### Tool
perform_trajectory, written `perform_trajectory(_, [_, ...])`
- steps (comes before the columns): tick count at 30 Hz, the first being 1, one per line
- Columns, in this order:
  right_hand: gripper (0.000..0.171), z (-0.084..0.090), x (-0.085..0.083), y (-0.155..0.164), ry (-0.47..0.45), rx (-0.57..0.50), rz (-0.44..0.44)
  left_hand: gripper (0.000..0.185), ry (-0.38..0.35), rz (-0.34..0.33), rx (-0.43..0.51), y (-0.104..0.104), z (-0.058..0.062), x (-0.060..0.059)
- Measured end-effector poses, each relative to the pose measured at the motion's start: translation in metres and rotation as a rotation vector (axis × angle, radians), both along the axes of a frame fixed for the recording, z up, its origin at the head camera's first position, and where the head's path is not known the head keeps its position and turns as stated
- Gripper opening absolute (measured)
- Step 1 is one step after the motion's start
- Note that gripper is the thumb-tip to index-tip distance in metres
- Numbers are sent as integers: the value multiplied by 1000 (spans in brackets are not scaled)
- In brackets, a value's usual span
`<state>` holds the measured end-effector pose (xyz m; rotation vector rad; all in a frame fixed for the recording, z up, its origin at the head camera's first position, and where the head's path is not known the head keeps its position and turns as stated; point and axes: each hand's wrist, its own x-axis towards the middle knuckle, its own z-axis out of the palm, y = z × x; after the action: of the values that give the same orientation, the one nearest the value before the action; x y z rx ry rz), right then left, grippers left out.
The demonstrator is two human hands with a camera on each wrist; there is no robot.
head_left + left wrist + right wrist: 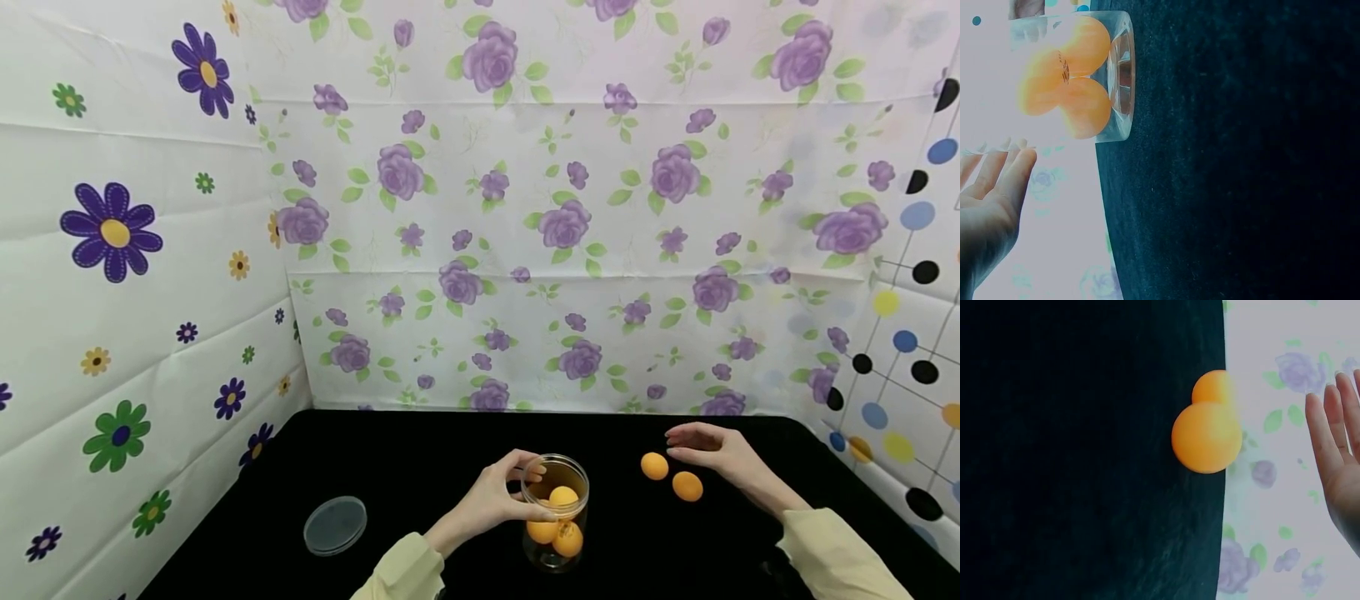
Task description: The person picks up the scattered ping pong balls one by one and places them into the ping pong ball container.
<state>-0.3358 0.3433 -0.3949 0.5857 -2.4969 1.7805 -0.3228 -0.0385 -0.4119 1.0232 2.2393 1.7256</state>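
While the left hand curls around the clear jar's rim, three orange balls sit inside. Beside two loose balls on the tabletop hovers the right hand — fingers straight, holding nothing; a lid lies well apart.

A black table carried everything. A clear jar with orange balls inside stood near the front edge, about midway along. A clear round lid lay flat toward the left edge. Two loose orange balls lay side by side nearer the right edge

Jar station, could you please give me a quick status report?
Left hand fingers curled round jar rim; three orange balls inside. Right hand open, above two loose balls. Lid lies aside.
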Motion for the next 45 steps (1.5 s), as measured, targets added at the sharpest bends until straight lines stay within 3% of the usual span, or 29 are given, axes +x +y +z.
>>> perform_trajectory(19, [50,-22,3,28,-62,77,-90,54,-5,-1,-2,-1,0,1])
perform_trajectory(36, [48,-31,0,38,-65,92,-24,54,-27,-12,-4,-1,0,0])
perform_trajectory(45, [50,-35,-2,34,-89,130,-46,55,-28,-9,-4,-1,1,0])
